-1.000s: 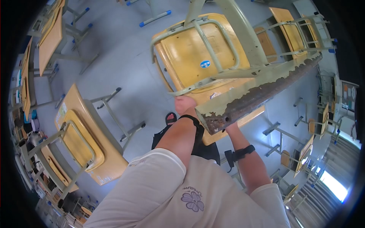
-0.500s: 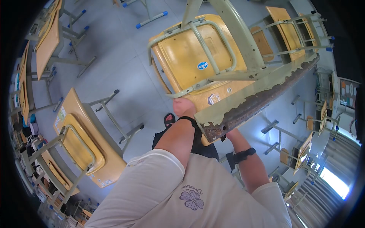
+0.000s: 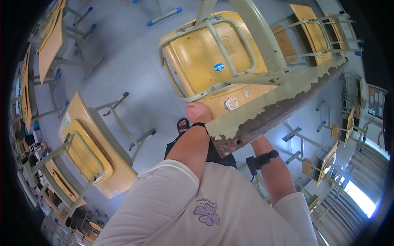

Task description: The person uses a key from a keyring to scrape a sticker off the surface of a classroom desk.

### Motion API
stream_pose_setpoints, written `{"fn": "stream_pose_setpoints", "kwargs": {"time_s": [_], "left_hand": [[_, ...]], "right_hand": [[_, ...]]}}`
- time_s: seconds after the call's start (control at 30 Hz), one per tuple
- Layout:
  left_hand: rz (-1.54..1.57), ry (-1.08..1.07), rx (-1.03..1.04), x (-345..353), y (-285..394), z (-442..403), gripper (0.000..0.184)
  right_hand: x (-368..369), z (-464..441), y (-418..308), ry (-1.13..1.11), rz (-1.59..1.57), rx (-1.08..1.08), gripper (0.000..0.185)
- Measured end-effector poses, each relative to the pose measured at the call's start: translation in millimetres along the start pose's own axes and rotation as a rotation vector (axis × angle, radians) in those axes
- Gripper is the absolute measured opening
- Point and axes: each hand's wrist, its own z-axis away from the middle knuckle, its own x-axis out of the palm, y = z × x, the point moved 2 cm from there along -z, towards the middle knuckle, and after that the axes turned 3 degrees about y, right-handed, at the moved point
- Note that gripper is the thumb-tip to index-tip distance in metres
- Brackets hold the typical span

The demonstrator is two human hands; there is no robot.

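My left hand (image 3: 198, 111) is closed at the near left corner of a wooden desk (image 3: 240, 100); its fingers are mostly hidden against the edge. On this desktop lies an upturned chair (image 3: 211, 61) with a yellow seat, a blue sticker and pale green metal tubing. Its thick leg and foot bar (image 3: 279, 102), chipped and rusty along one side, reach up close to my view. My right forearm (image 3: 273, 170), with a black strap on it, runs up behind that bar, which hides the right hand.
To the left stands another desk (image 3: 117, 172) with a yellow chair (image 3: 88, 156) upturned on it. More desks and chairs (image 3: 310, 35) line both sides. A sandal (image 3: 183, 124) shows on the grey floor (image 3: 135, 61). Curtains (image 3: 353, 201) hang at the lower right.
The foot bar, desk and chair have shifted slightly in view. The part of my right hand that showed under the bar is now hidden. My left hand keeps its place at the desk corner.
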Motion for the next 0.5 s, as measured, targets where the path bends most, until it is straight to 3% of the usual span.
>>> {"fn": "stream_pose_setpoints", "kwargs": {"time_s": [0.1, 0.33, 0.4, 0.5], "left_hand": [[0.056, 0.106, -0.026, -20, 23, 16, 0.042], [0.023, 0.178, 0.036, -4, 15, 14, 0.042], [-0.044, 0.184, -0.003, 5, 8, 12, 0.041], [-0.114, 0.221, -0.04, 13, -1, 0, 0.04]], "right_hand": [[-1, -15, 15, -0.059, 0.046, 0.019, 0.022], [-6, -27, 25, 0.049, 0.238, 0.057, 0.018], [2, -30, 6, 0.007, 0.168, -0.119, 0.016], [10, -46, -6, 0.039, -0.057, 0.027, 0.018]]}}
